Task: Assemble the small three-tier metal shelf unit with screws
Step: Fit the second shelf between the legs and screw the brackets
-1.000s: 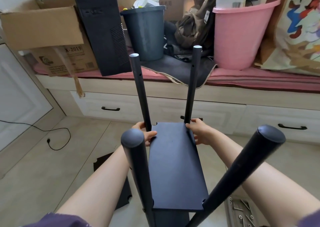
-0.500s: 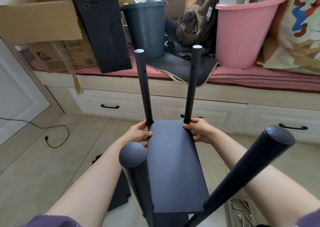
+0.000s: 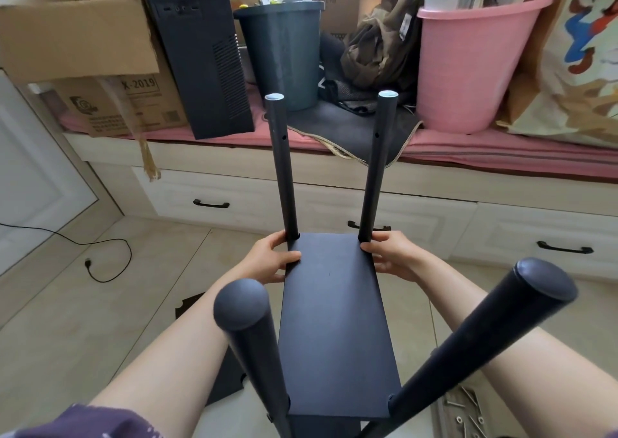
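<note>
Fingers (image 3: 290,256) of my left hand (image 3: 267,260) curl round the shelf (image 3: 334,317) edge at nine o'clock, and my right hand (image 3: 389,257) grips it at three, I judge to steady it between the four posts (image 3: 284,176) for screwing. Screws (image 3: 468,411) lie at five o'clock. At ten o'clock a cardboard box (image 3: 110,103) reads "X-2019".
</note>
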`<act>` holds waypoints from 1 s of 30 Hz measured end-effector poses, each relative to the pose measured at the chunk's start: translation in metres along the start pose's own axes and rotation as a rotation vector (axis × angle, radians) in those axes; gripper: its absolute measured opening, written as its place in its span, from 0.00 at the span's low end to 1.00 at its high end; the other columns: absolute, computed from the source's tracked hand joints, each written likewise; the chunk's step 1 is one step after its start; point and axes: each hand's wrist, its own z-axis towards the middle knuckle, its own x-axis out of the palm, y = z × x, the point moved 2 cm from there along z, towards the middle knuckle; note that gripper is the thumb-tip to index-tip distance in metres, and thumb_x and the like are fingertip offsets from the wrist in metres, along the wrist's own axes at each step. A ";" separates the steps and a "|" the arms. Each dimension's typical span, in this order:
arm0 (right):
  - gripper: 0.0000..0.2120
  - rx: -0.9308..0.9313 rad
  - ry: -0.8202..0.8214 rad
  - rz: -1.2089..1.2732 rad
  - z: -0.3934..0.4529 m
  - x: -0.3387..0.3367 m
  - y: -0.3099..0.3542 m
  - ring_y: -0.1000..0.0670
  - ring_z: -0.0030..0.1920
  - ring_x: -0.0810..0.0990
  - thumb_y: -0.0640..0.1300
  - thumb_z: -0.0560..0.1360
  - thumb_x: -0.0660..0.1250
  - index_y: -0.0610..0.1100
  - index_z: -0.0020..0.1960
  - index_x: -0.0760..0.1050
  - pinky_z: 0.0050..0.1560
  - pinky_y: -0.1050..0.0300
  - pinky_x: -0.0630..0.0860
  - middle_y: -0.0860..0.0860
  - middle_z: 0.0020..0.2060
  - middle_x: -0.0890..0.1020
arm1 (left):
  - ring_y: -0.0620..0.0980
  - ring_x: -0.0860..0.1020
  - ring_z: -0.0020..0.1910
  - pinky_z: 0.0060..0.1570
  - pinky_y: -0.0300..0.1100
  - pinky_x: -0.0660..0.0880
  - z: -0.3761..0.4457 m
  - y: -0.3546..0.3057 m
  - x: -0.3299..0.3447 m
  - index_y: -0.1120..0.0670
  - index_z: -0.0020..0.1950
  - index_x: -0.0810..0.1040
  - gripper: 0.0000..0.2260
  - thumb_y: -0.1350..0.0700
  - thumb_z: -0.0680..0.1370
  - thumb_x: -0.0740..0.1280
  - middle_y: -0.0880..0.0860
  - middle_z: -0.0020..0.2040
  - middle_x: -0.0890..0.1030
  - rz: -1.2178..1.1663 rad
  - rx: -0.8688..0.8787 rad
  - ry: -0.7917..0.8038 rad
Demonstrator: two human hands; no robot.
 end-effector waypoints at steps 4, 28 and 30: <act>0.17 -0.027 -0.070 -0.023 -0.003 -0.003 0.001 0.51 0.43 0.83 0.32 0.80 0.63 0.41 0.66 0.76 0.34 0.62 0.80 0.48 0.51 0.83 | 0.54 0.79 0.64 0.59 0.52 0.79 -0.003 -0.002 0.012 0.44 0.76 0.67 0.30 0.64 0.78 0.70 0.49 0.68 0.76 0.020 -0.013 0.032; 0.08 -0.043 -0.244 -0.084 0.008 0.007 0.000 0.46 0.39 0.85 0.47 0.79 0.68 0.43 0.53 0.77 0.32 0.55 0.81 0.45 0.46 0.84 | 0.45 0.82 0.52 0.45 0.44 0.80 0.005 0.009 0.002 0.40 0.75 0.69 0.28 0.64 0.80 0.67 0.32 0.61 0.77 -0.139 -0.077 0.031; 0.07 -0.046 -0.267 -0.069 0.008 0.007 0.002 0.45 0.39 0.85 0.46 0.81 0.65 0.45 0.56 0.75 0.31 0.54 0.81 0.45 0.47 0.84 | 0.40 0.80 0.51 0.39 0.40 0.78 0.004 0.009 0.005 0.46 0.76 0.67 0.28 0.58 0.78 0.72 0.34 0.63 0.74 -0.103 -0.029 -0.097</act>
